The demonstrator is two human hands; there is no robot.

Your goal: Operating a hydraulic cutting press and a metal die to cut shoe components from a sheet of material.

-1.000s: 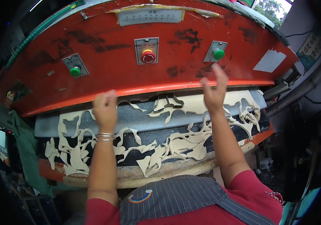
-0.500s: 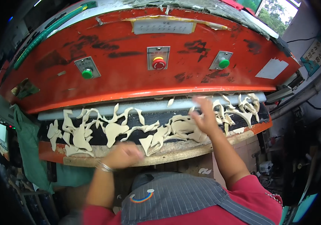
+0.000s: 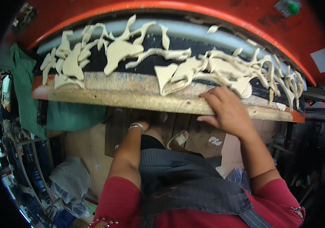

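Note:
My right hand (image 3: 229, 110) rests on the front wooden edge (image 3: 139, 100) of a work bed, fingertips over the rim and thumb apart, holding nothing. Just beyond its fingers lies a heap of cream-coloured sheet offcuts (image 3: 227, 68), thin and curvy with cut-out gaps. More such offcuts (image 3: 122, 53) spread leftward over the black bed surface (image 3: 101, 62). My left hand (image 3: 144, 124), below a silver bracelet (image 3: 136, 125), is lowered under the edge near my knee; its fingers are hidden.
A red machine body (image 3: 162, 5) with a green button (image 3: 293, 8) rises behind a pale bar (image 3: 185, 32). Green cloth (image 3: 77, 116) hangs at the left. On the floor are wooden boards (image 3: 119, 133), pale scraps (image 3: 215, 141) and a plastic bag (image 3: 71, 178).
My left hand has dropped from the front edge to below it. My right hand has drawn back from over the offcuts onto the wooden edge. The view has tilted downward.

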